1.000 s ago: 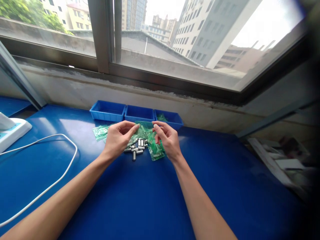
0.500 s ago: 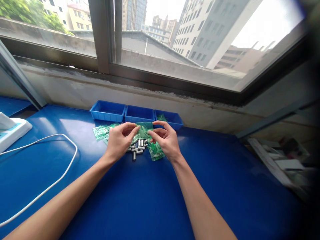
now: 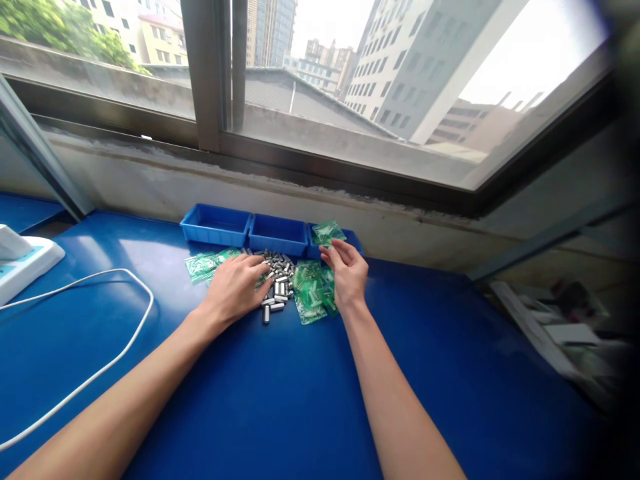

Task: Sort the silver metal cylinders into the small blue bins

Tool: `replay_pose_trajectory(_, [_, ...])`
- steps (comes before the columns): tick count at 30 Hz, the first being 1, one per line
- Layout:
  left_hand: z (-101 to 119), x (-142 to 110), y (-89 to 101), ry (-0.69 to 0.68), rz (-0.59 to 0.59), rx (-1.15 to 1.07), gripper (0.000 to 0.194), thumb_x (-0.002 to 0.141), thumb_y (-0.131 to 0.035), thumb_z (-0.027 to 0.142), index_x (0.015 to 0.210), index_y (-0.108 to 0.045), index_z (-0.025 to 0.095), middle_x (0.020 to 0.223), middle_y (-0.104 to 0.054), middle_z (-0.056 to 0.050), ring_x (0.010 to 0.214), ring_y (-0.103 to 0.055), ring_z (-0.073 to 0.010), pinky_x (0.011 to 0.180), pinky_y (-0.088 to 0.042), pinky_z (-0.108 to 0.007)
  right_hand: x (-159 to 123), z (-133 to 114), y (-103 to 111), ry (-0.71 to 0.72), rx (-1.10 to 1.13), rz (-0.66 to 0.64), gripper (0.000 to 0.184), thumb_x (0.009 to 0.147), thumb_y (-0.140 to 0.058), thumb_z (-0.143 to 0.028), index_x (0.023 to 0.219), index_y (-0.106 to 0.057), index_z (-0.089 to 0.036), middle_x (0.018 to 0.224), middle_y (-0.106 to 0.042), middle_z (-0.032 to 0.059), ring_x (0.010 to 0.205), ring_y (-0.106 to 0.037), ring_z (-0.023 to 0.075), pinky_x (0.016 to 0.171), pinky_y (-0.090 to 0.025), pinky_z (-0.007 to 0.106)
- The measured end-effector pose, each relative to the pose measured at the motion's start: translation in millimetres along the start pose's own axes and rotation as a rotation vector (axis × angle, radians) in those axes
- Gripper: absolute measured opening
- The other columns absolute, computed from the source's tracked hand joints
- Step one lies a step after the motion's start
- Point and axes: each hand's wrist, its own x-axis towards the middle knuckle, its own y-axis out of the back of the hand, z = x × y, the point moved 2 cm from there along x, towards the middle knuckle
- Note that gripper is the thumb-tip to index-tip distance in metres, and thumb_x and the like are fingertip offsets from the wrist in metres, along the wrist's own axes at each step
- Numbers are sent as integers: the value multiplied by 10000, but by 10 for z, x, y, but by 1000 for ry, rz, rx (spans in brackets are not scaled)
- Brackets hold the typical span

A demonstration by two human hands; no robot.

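Note:
A small green plastic bag [image 3: 327,231] is pinched in the fingertips of my right hand [image 3: 350,272], over the rightmost blue bin. My left hand [image 3: 234,283] lies palm down at the left side of a pile of small metal cylinders [image 3: 281,288], its fingers stretched out and apart. Under and beside its wrist side, more green plastic bags [image 3: 200,265] lie flat and are partly covered by the hand. Other green bags with small pieces inside [image 3: 309,293] rest on the table between the pile and my right hand.
Three blue bins stand in a row at the wall: a left bin [image 3: 215,235], a middle bin [image 3: 278,247] and a right bin [image 3: 356,248]. A white cable [image 3: 131,333] curves across the blue table [image 3: 260,400] from a white power strip [image 3: 35,260]. Windows rise behind.
My hands have parted. The right one has carried a green bag up and right to the right bin; the left has opened and lowered onto the cylinders. More green bags and cylinders now show.

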Motion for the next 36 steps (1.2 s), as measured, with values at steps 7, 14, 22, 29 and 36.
replay_pose_trajectory(7, [-39,-6,-53,3,155,-218,236,915,-565,226,1123,-672,192,1270,-623,-120,1055,-666,-242,915,-560,-394,1,-26,47,-16,-74,-34,231,725,-729,-234,945,-728,-160,1006,-744,87,866,-737,207,779,-588,323])
replay_pose_trajectory(14, [5,50,94,208,373,-546,217,838,-699,383,782,-697,173,988,-692,-80,829,-664,-175,724,-571,-291,-153,-168,-9,-15,-163,-165,194,790,-673,-317,905,-722,-170,763,-729,37,584,-669,141,571,-522,262])
replay_pose_trajectory(22, [36,79,132,438,353,-747,323,785,-737,459,652,-677,171,548,-465,33,495,-397,-87,461,-321,-232,-440,-367,-258,16,-221,-480,223,847,-652,-389,948,-714,-200,758,-713,16,550,-602,116,534,-459,242])
replay_pose_trajectory(29, [100,60,60,572,248,-1092,358,754,-742,507,808,-759,154,635,-671,-17,453,-521,-99,384,-391,-197,-557,-394,-350,-100,-209,-655,311,792,-728,-447,999,-711,-216,662,-672,-22,455,-468,86,432,-353,223])
replay_pose_trajectory(36, [125,74,10,546,208,-1170,437,810,-689,520,1014,-735,136,792,-735,-63,590,-672,-165,527,-575,-255,-430,-301,-284,-177,-103,-510,287,723,-796,-410,898,-702,-203,551,-607,-44,419,-491,89,420,-395,221])
